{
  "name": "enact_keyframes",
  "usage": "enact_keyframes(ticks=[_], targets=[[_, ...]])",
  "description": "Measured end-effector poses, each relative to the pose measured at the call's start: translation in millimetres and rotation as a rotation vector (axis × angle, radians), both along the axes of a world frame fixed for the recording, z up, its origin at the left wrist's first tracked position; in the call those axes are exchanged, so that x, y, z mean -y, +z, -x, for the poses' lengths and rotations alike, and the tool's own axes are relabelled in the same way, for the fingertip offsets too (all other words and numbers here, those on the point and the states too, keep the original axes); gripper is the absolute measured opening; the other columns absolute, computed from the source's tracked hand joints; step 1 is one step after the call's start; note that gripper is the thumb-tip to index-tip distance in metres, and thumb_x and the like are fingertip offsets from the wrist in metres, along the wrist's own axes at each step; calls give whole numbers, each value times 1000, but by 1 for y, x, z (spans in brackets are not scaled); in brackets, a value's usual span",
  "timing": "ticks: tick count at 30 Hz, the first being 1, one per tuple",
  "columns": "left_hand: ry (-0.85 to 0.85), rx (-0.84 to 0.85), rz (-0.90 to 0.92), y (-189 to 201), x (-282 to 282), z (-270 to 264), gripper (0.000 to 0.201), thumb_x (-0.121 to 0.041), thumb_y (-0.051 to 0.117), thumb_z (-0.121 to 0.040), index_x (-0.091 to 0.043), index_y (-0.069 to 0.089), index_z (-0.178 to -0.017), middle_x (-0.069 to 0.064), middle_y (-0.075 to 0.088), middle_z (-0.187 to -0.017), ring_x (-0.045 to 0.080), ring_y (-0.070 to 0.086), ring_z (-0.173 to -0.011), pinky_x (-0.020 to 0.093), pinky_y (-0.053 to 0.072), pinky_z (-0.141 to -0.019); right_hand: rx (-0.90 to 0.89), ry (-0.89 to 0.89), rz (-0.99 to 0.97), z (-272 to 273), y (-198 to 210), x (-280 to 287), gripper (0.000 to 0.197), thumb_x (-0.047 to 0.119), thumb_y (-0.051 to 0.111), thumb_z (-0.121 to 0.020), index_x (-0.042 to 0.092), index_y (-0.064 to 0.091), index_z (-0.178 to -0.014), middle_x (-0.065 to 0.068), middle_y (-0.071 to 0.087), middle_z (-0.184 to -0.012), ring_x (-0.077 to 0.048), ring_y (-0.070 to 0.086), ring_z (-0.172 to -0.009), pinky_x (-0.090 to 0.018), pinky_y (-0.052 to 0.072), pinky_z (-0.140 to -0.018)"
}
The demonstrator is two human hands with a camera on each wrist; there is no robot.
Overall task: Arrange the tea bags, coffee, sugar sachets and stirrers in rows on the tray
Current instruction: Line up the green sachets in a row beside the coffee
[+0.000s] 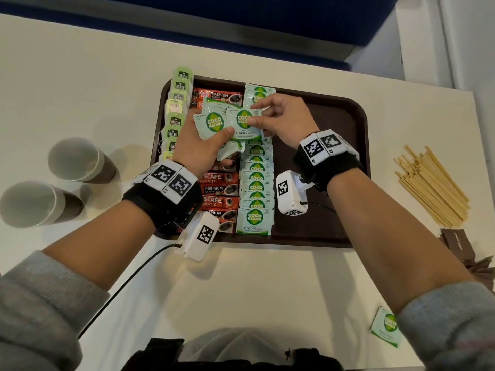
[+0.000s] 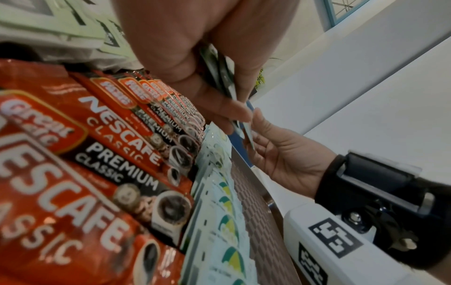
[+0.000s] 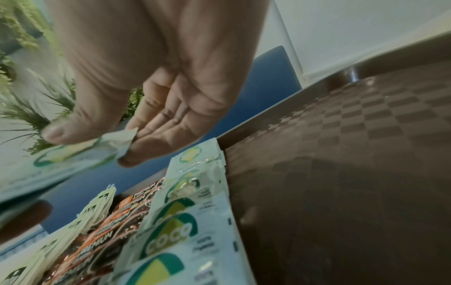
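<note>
Office pantry: cups [image 1: 77, 159], stirrers [image 1: 431, 186], sachets [image 1: 255, 183].

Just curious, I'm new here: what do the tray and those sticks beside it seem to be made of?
The tray looks like dark brown moulded plastic, matt, with a chequered texture in the right wrist view. The sticks look like pale, unfinished wood, thin and flat; bamboo is possible.

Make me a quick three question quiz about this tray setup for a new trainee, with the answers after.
1. True or false: the wooden stirrers already lie on the tray.
2. Which hand pinches a single sugar sachet: A left hand, B right hand?
3. Fill in: the coffee sachets lie between the tea bags and the row of ____.

Key: 1 false, they lie on the table right of it. 2 B; the left holds a fanned bunch. 3 sugar sachets.
</note>
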State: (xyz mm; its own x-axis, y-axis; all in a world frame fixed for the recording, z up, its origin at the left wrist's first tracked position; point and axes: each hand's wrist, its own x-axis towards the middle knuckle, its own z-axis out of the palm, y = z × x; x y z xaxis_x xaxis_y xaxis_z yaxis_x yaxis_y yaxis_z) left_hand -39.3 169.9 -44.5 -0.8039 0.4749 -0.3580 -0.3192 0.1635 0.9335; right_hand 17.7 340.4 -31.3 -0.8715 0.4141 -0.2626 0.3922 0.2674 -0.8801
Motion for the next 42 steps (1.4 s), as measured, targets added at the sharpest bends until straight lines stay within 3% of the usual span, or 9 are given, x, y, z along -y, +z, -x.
enact_keyframes(ticks=[2,5,8,13,17,21,25,30,42], targets=[[23,4,-3,-1,-1,2,35,-12,65,-87,-14,40,-112,12,63,-115,21,69,-81,28,55,-46,10,20,57,-2,0,-3,22,9,73,-78,12,63,-97,-7,61,-76,-18,63,-72,-22,56,-64],[36,-1,15,-5,0,4,45,-14,66,-87,-6,41,-123,14,62,-116,21,69,-83,30,56,-48,-11,-22,26,-1,1,-12,22,2,67,-82,12,60,-100,-6,63,-81,-10,66,-73,-19,55,-65],[49,-23,42,-7,2,6,51,-15,67,-87,-4,40,-128,10,63,-112,11,70,-77,28,56,-50,-29,-173,-58,5,-4,-25,23,1,65,-84,11,58,-103,-12,69,-93,-16,68,-84,-24,56,-75],[55,-39,58,-9,4,7,51,-18,70,-84,-6,42,-126,5,64,-109,5,69,-76,30,58,-58,-8,-269,-100,15,-14,-34,19,0,63,-84,14,57,-95,-8,69,-90,-21,68,-90,-33,56,-82],[47,-29,66,-9,4,8,48,-13,67,-86,-2,42,-126,6,64,-107,0,68,-71,17,53,-52,20,-267,-70,18,-23,-30,18,0,62,-85,14,56,-95,-14,70,-96,-24,68,-90,-34,56,-83],[40,-9,73,-9,6,8,46,-14,67,-87,-4,41,-124,12,63,-114,14,68,-79,27,56,-49,44,-297,-74,19,-29,-28,19,2,64,-84,19,56,-90,-12,70,-92,-23,68,-90,-40,55,-86],[23,-3,92,-10,7,8,42,-18,69,-85,-11,42,-117,13,63,-116,24,69,-86,32,57,-50,79,-322,-131,18,-33,-29,19,8,68,-82,20,58,-92,-9,70,-92,-20,67,-90,-37,54,-88],[0,-14,113,-11,10,9,71,-51,75,-61,-17,46,-117,6,67,-112,29,67,-99,57,53,-82,101,-332,-171,17,-34,-28,20,11,69,-81,15,62,-99,-2,68,-85,-18,67,-88,-33,54,-87],[-13,-13,108,-9,8,8,79,-53,75,-59,-14,46,-122,6,67,-112,29,67,-100,58,52,-85,103,-347,-190,12,-31,-28,18,11,69,-82,14,60,-97,0,67,-79,-10,64,-71,-29,55,-82]])
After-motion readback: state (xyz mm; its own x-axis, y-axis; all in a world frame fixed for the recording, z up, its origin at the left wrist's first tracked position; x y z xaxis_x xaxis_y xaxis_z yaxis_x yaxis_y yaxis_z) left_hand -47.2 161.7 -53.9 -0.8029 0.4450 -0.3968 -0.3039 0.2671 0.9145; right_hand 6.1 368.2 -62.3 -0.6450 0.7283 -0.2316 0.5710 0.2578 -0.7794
